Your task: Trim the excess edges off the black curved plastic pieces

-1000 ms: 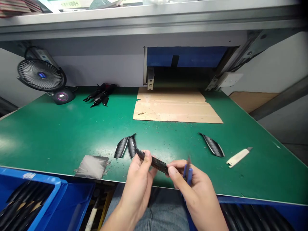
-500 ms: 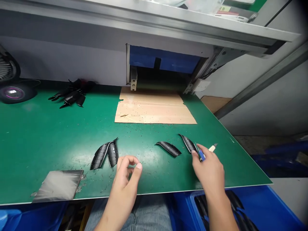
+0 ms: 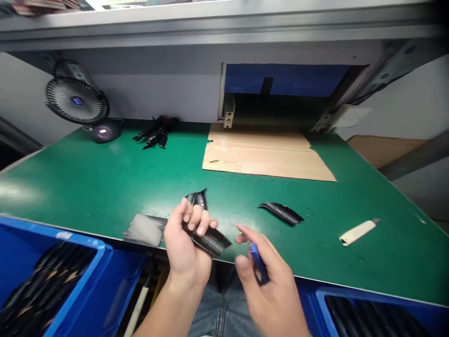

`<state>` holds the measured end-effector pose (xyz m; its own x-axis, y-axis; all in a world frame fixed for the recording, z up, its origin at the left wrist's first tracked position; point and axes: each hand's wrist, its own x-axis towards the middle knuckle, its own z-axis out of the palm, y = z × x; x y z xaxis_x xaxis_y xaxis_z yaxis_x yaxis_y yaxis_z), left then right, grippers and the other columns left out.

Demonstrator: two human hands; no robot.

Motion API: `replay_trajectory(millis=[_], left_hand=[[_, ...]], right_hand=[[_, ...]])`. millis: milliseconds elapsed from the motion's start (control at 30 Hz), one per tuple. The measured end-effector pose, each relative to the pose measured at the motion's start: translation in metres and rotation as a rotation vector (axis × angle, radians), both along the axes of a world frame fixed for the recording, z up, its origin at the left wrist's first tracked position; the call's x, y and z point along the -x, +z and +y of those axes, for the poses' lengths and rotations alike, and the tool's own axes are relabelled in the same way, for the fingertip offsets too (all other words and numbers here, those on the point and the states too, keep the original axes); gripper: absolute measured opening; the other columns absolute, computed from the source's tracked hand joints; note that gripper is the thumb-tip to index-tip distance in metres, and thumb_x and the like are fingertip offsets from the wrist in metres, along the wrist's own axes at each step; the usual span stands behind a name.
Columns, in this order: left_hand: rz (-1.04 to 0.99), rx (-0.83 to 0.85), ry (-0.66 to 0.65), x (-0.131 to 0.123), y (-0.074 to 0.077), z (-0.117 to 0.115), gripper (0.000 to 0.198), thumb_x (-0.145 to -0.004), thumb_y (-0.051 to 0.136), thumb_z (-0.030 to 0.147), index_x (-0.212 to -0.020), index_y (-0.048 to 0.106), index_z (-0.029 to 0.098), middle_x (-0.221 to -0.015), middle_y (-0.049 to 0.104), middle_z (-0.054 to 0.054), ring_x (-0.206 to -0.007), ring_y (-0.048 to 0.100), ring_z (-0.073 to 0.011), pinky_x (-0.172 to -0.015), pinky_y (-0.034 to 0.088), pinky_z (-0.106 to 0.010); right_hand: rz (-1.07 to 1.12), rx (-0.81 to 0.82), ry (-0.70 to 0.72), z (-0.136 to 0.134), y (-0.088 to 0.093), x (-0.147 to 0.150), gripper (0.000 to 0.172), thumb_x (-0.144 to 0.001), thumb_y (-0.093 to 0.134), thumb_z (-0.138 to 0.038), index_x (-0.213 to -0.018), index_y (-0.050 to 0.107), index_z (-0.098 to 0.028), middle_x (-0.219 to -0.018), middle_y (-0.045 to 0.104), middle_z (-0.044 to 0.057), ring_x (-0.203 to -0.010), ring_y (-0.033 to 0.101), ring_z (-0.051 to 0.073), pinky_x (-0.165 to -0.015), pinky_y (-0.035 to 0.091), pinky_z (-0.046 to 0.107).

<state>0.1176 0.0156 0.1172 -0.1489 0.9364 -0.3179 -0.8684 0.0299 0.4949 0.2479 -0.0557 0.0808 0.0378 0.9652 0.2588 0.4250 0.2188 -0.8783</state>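
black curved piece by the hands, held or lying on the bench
Held: the black curved piece is clasped in the left hand, its end sticking out past the fingers.

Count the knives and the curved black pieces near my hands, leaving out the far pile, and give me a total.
Curved black pieces: 4
Knives: 2 (cream knife, blue knife)
Total: 6

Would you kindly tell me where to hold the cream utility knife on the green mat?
Grip the cream handle mid-length, from the near side: it lies flat on the green mat, with the blade tip at its far right end.
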Motion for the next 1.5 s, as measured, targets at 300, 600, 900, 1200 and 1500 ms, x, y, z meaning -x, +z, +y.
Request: replay_trajectory(millis=[300, 600, 900, 1200, 1500], left_hand=[[-0.034, -0.253, 0.252, 0.021, 0.002, -0.008, 0.037, -0.086, 0.043, 0.027, -0.058, 0.02, 0.019, -0.053, 0.013, 0.005, -0.045, 0.016, -0.0098, -0.042, 0.028, -0.022], [0.034, -0.286, 0.216, 0.016, 0.006, -0.017, 0.036, -0.089, 0.035, 0.027, -0.058, 0.02, 0.019, -0.052, 0.011, 0.005, -0.044, 0.014, -0.0103, -0.042, 0.027, -0.023], [0.056, -0.221, 0.246, 0.014, 0.007, -0.017, 0.036, -0.088, 0.039, 0.025, -0.058, 0.019, 0.019, -0.052, 0.01, 0.005, -0.043, 0.012, -0.0102, -0.041, 0.025, -0.023], [0.069, -0.234, 0.233, 0.014, 0.006, -0.014, 0.037, -0.088, 0.036, 0.025, -0.057, 0.017, 0.019, -0.051, 0.009, 0.005, -0.042, 0.012, -0.0098, -0.041, 0.023, -0.023], [0.082, -0.249, 0.211, 0.017, 0.005, -0.014, 0.038, -0.088, 0.04, 0.025, -0.057, 0.019, 0.019, -0.05, 0.011, 0.005, -0.041, 0.015, -0.0092, -0.042, 0.025, -0.022]], right_hand=[[-0.054, -0.011, 0.194, -0.008, -0.013, 0.008, 0.033, -0.098, 0.053, -0.023, -0.129, 0.061, -0.03, -0.098, 0.067, 0.001, -0.087, 0.064, 0.012, -0.077, 0.052, 0.019], [-0.135, 0.051, 0.191, -0.005, -0.006, 0.008, 0.024, -0.099, 0.051, -0.028, -0.117, 0.066, -0.03, -0.089, 0.066, 0.0, -0.079, 0.064, 0.014, -0.067, 0.05, 0.022], [-0.307, 0.01, 0.107, -0.004, -0.004, 0.01, 0.02, -0.1, 0.049, -0.031, -0.11, 0.066, -0.03, -0.085, 0.066, -0.001, -0.076, 0.063, 0.015, -0.063, 0.047, 0.025], [-0.362, -0.036, 0.031, -0.005, 0.0, 0.015, 0.016, -0.098, 0.053, -0.028, -0.106, 0.067, -0.03, -0.088, 0.068, -0.004, -0.077, 0.061, 0.014, -0.066, 0.042, 0.026], [-0.395, -0.031, 0.013, -0.006, 0.004, 0.017, 0.019, -0.098, 0.052, -0.026, -0.107, 0.068, -0.026, -0.088, 0.068, 0.0, -0.079, 0.06, 0.016, -0.068, 0.04, 0.027]])
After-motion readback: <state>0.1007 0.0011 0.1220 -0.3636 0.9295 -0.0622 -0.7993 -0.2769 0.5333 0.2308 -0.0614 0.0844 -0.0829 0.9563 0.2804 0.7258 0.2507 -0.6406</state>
